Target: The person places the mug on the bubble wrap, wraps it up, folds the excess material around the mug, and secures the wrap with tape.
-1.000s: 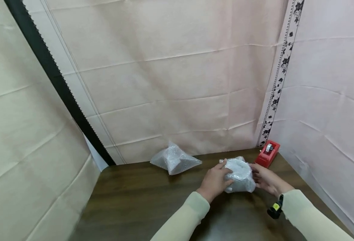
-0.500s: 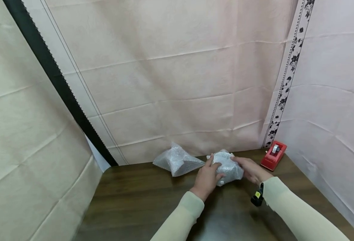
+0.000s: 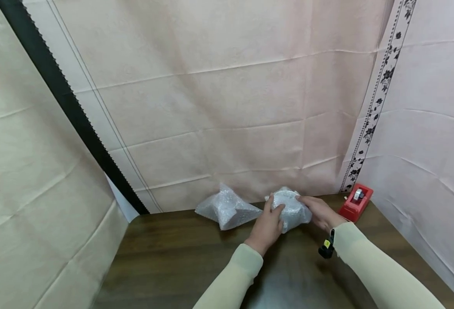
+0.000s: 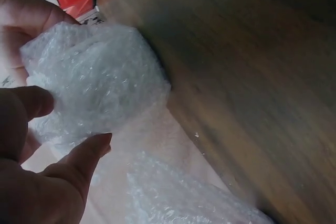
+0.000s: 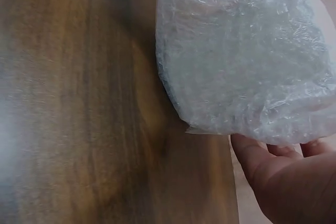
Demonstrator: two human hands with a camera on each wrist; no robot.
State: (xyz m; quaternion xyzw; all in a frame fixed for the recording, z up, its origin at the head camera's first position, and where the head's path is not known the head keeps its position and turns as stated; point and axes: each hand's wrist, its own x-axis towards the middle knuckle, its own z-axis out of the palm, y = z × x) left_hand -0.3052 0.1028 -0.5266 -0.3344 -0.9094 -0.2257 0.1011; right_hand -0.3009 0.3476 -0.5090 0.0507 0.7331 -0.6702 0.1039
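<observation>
A rounded bundle in clear bubble wrap [image 3: 291, 211] is held between my two hands near the table's back edge. On its left side, my left hand [image 3: 266, 226] grips it with thumb and fingers spread apart; the left wrist view shows their tips on the wrap [image 4: 100, 77]. My right hand [image 3: 321, 213] holds the opposite side, its fingers [image 5: 252, 153] curled under the lower edge of the bundle [image 5: 241, 56] in the right wrist view. What the wrap contains is hidden. Just left of it, a second bubble-wrapped piece [image 3: 228, 210] with pointed corners lies on the table.
A red tape dispenser [image 3: 356, 202] sits at the table's back right corner. Behind the brown wooden table [image 3: 180, 257] hangs a pale cloth wall [image 3: 227, 107], with more cloth on both sides.
Both hands have carried the wrapped bundle left and back, close beside the pointed wrapped piece. The head view has shifted slightly. The pointed piece and tape dispenser stay put on the table.
</observation>
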